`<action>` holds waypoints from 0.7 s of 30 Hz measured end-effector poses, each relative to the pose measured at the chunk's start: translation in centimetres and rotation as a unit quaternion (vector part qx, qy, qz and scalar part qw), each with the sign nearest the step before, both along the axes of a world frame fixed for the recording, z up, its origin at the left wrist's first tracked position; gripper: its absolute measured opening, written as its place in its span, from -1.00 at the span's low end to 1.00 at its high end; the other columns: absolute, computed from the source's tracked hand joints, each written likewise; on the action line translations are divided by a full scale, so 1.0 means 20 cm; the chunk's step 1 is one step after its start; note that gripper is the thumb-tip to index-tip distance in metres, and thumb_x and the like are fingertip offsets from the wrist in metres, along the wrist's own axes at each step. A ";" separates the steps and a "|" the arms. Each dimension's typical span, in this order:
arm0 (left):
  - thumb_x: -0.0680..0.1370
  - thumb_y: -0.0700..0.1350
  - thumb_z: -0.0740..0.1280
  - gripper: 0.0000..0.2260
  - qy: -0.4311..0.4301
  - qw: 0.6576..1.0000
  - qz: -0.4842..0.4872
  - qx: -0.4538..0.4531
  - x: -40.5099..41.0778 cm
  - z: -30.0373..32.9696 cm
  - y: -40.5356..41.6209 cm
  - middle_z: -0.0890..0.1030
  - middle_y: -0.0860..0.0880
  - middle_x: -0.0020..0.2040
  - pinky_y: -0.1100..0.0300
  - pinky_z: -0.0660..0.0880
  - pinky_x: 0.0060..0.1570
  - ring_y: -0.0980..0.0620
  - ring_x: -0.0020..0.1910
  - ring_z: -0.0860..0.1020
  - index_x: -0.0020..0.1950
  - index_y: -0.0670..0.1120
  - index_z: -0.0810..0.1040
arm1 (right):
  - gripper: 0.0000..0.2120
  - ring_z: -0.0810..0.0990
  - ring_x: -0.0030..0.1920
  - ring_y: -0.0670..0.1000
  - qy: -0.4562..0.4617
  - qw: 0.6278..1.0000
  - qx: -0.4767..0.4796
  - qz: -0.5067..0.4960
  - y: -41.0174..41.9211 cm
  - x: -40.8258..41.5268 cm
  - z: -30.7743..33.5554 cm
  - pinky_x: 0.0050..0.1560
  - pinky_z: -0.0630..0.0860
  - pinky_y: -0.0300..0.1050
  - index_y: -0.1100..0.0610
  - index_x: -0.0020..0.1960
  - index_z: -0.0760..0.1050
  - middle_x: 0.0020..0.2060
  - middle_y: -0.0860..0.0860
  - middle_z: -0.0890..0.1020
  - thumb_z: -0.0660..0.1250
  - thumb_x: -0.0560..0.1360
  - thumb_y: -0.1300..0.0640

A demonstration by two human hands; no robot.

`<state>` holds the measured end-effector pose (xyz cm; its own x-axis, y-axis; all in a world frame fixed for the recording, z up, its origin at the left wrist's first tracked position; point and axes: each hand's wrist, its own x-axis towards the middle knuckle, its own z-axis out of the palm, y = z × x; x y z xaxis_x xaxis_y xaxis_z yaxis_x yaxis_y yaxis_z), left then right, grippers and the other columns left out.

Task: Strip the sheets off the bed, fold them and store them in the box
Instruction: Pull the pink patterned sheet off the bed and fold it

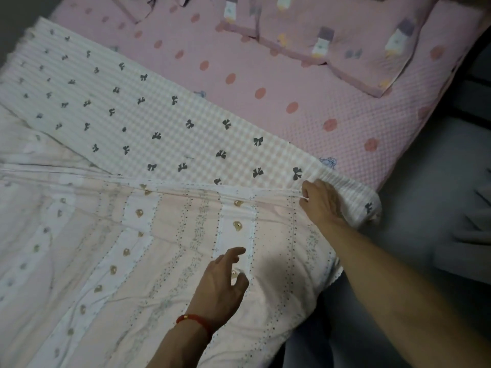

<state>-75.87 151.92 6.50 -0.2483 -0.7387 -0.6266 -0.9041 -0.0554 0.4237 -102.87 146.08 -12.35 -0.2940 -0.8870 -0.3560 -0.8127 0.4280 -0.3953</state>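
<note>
On bed | bow sheet (159, 123) long axis up-L to low-R | R hand (322, 201) fingers grasp its corner | L hand (225, 285) fingers loose

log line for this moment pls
step: folding | right hand: pinches striped sheet edge | left hand: open over sheet | bow-print sheet: underneath | box: unseen

Showing two bare forearms, no sleeves in view. Left hand (221, 281): wearing a red cord bracelet (195, 321) at the wrist, carrying one small gold-coloured bead on the thumbward side. Right hand (321, 203): wearing nothing at wrist or on fingers so far as showing; no rings, gloves or watch showing on either.
</note>
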 end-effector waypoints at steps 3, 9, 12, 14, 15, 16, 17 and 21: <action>0.61 -0.13 0.27 -0.59 0.000 1.000 0.022 0.004 0.04 -0.01 0.04 0.55 0.04 0.27 0.23 0.42 0.20 0.12 0.21 0.45 0.44 0.14 0.38 | -0.80 0.54 -0.01 0.17 0.006 1.000 -0.005 -0.002 -0.01 -0.01 0.01 0.00 0.45 0.04 0.06 -0.12 0.36 -0.16 0.03 0.48 0.40 0.52 0.16; 0.61 -0.13 0.27 -0.63 -0.002 0.998 0.058 0.001 0.12 -0.03 0.09 0.56 0.07 0.21 0.31 0.36 0.07 0.17 0.09 0.45 0.40 0.12 0.42 | -0.89 0.54 -0.12 0.13 0.011 1.000 -0.004 -0.013 0.03 0.04 0.06 -0.18 0.43 -0.06 0.15 0.00 0.44 -0.06 0.11 0.56 0.36 0.55 0.17; 0.60 -0.13 0.27 -0.63 0.011 0.998 0.062 0.004 0.19 0.01 0.16 0.56 0.08 0.19 0.29 0.37 0.07 0.16 0.10 0.46 0.39 0.12 0.43 | -0.84 0.43 -0.22 0.06 0.003 0.999 -0.049 -0.009 0.17 0.09 0.12 -0.22 0.35 -0.09 0.14 -0.03 0.41 -0.10 0.07 0.48 0.41 0.53 0.23; 0.60 -0.12 0.26 -0.64 0.020 0.997 0.070 0.015 0.27 0.02 0.24 0.56 0.08 0.19 0.27 0.38 0.06 0.14 0.10 0.48 0.38 0.14 0.42 | -0.77 0.47 -0.23 0.07 -0.005 0.997 -0.083 0.001 0.29 0.16 0.17 -0.23 0.38 -0.07 0.14 0.02 0.40 -0.11 0.05 0.47 0.45 0.50 0.25; 0.60 -0.11 0.26 -0.65 0.024 0.997 0.076 0.023 0.32 0.02 0.28 0.57 0.08 0.19 0.28 0.38 0.06 0.13 0.10 0.50 0.38 0.15 0.43 | -0.73 0.52 -0.19 0.11 -0.013 0.996 -0.087 0.002 0.35 0.19 0.18 -0.22 0.43 -0.04 0.15 0.10 0.43 -0.09 0.08 0.51 0.46 0.50 0.25; 0.60 -0.10 0.26 -0.65 0.031 0.996 0.085 0.029 0.39 0.03 0.33 0.57 0.07 0.19 0.28 0.38 0.04 0.13 0.10 0.51 0.37 0.15 0.43 | -0.70 0.56 -0.12 0.14 -0.018 0.996 -0.088 0.005 0.42 0.25 0.20 -0.17 0.50 0.00 0.18 0.18 0.46 -0.06 0.12 0.55 0.47 0.50 0.24; 0.60 -0.11 0.26 -0.66 0.038 0.994 0.096 0.035 0.47 0.02 0.38 0.58 0.06 0.19 0.29 0.39 0.02 0.12 0.10 0.53 0.36 0.14 0.45 | -0.69 0.58 -0.07 0.17 -0.018 0.995 -0.093 0.015 0.50 0.32 0.22 -0.12 0.54 0.04 0.20 0.21 0.50 -0.03 0.14 0.57 0.46 0.50 0.26; 0.59 -0.16 0.27 -0.74 0.092 0.970 0.194 0.112 0.76 -0.03 0.57 0.62 0.01 0.13 0.24 0.53 -0.10 0.06 -0.02 0.61 0.25 0.06 0.53 | -0.85 0.59 -0.16 0.18 0.028 0.981 -0.166 0.101 0.86 0.61 0.30 -0.24 0.59 0.07 0.17 -0.03 0.60 -0.15 0.09 0.56 0.39 0.42 0.32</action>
<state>-60.75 163.32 5.86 -0.1020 -0.6492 -0.7537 -0.7069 -0.4858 0.5141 -90.71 163.26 -6.34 -0.1104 -0.9935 -0.0266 -0.8925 0.1109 -0.4372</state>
